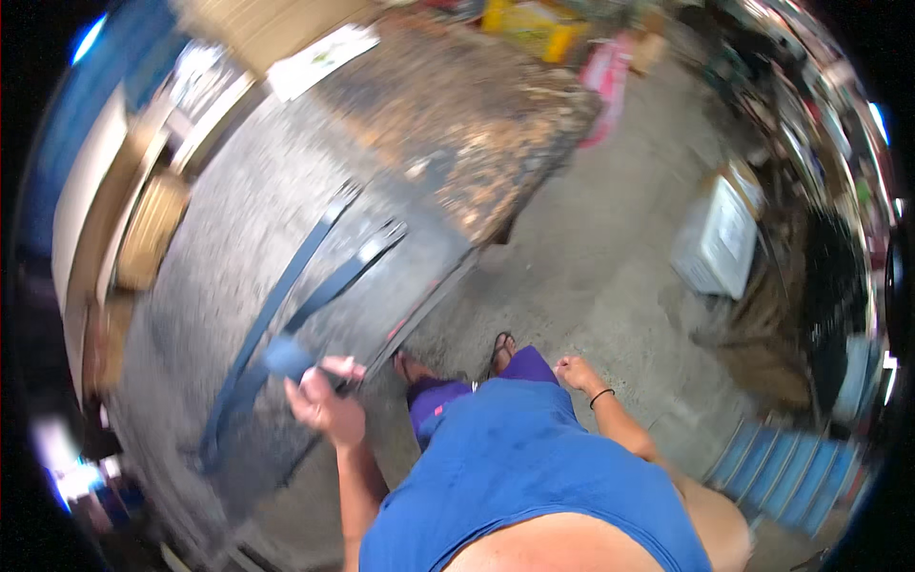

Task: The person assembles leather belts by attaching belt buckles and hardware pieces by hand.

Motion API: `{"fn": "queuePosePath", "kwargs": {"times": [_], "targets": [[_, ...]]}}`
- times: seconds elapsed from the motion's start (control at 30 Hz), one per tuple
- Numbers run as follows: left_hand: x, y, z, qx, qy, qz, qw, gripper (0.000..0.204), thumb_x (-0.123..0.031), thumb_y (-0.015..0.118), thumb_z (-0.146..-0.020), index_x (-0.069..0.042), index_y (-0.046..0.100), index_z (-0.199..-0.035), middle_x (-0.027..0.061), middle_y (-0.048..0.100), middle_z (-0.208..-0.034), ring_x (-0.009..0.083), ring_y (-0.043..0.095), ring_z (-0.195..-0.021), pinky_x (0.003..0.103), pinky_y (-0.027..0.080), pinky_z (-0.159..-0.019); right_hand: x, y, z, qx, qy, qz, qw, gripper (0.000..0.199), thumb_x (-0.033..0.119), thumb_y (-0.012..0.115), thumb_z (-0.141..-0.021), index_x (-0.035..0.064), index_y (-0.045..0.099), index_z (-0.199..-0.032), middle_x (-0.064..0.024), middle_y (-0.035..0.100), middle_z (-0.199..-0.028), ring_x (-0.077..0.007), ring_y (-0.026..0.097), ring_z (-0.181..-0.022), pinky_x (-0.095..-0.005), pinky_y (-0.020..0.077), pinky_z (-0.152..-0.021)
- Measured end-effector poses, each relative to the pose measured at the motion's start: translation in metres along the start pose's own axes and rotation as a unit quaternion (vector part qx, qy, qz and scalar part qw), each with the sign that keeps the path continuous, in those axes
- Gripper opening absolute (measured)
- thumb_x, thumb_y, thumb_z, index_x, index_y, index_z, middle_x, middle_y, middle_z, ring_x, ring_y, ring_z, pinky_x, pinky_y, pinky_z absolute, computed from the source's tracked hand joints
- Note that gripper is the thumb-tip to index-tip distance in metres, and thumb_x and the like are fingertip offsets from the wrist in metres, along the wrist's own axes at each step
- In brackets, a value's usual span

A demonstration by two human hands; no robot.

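Two dark blue straps, like belts, lie on the worktable point(238, 181). The left strap point(286, 276) and the right strap point(334, 283) each have a metal buckle at the far end. Toward the near left they run together. My left hand point(329, 410) is over the table's near edge, beside the straps' near part, its fingers smeared by motion. Against its fingertips is a blurred blue-grey patch point(288, 357); whether it is gripped I cannot make out. My right hand point(575, 373) hangs at my right side above the floor, fingers curled in, with nothing seen in it.
Cardboard boxes point(152, 229) line the table's left side; a larger carton point(267, 33) and white paper point(324, 60) are at its far end. A yellow crate point(538, 27) stands beyond. On the floor at right are a white box point(715, 238) and a blue slatted thing point(786, 472).
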State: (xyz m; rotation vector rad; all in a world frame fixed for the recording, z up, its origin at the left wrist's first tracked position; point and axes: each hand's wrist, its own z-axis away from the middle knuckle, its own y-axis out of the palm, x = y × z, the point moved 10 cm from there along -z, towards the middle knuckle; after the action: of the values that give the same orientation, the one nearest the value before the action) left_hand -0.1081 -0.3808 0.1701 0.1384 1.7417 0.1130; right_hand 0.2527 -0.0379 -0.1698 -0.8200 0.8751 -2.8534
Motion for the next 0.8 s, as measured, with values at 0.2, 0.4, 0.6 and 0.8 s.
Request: {"fn": "queuePosePath", "kwargs": {"times": [0.2, 0.4, 0.6, 0.8], "targets": [[-0.01, 0.053, 0.054, 0.011, 0.033, -0.048, 0.998, 0.031, -0.022, 0.045, -0.104, 0.006, 0.048, -0.116, 0.0133, 0.061, -0.074, 0.0184, 0.055, -0.056, 0.033, 0.051, -0.054, -0.095, -0.071, 0.002, -0.052, 0.045, 0.01, 0.998, 0.03, 0.031, 0.062, -0.089, 0.0036, 0.066, -0.099, -0.0189, 0.069, -0.098, -0.0394, 0.064, -0.097, -0.0465, 0.0503, -0.085], [-0.048, 0.115, 0.048, 0.122, 0.06, -0.187, 0.973, 0.015, -0.009, 0.047, -0.094, 0.003, 0.054, -0.089, 0.0101, 0.063, -0.066, 0.0146, 0.057, -0.053, 0.029, 0.049, -0.05, -0.105, -0.099, -0.003, -0.108, 0.026, -0.059, 0.992, 0.025, 0.026, 0.062, -0.09, 0.0054, 0.068, -0.102, -0.0133, 0.07, -0.085, -0.0263, 0.066, -0.076, -0.0386, 0.0533, -0.072], [-0.083, 0.152, 0.056, 0.197, 0.125, -0.197, 0.952, 0.024, -0.012, 0.064, -0.09, -0.002, 0.048, -0.075, 0.0117, 0.066, -0.065, 0.0143, 0.065, -0.057, 0.029, 0.05, -0.05, -0.019, -0.044, -0.034, 0.021, -0.111, -0.093, 0.989, 0.033, 0.035, 0.06, -0.096, 0.0036, 0.068, -0.105, -0.0033, 0.07, -0.09, -0.015, 0.063, -0.079, -0.0312, 0.051, -0.069], [-0.094, 0.062, 0.133, 0.195, 0.04, -0.242, 0.95, 0.024, -0.023, 0.072, -0.088, -0.002, 0.06, -0.085, 0.0185, 0.062, -0.072, 0.0305, 0.066, -0.063, 0.038, 0.049, -0.056, 0.255, 0.046, 0.083, 0.488, -0.191, -0.207, 0.826, 0.075, 0.07, 0.048, -0.091, 0.0057, 0.057, -0.129, -0.0094, 0.062, -0.123, -0.0205, 0.06, -0.108, -0.0355, 0.05, -0.089]]}}
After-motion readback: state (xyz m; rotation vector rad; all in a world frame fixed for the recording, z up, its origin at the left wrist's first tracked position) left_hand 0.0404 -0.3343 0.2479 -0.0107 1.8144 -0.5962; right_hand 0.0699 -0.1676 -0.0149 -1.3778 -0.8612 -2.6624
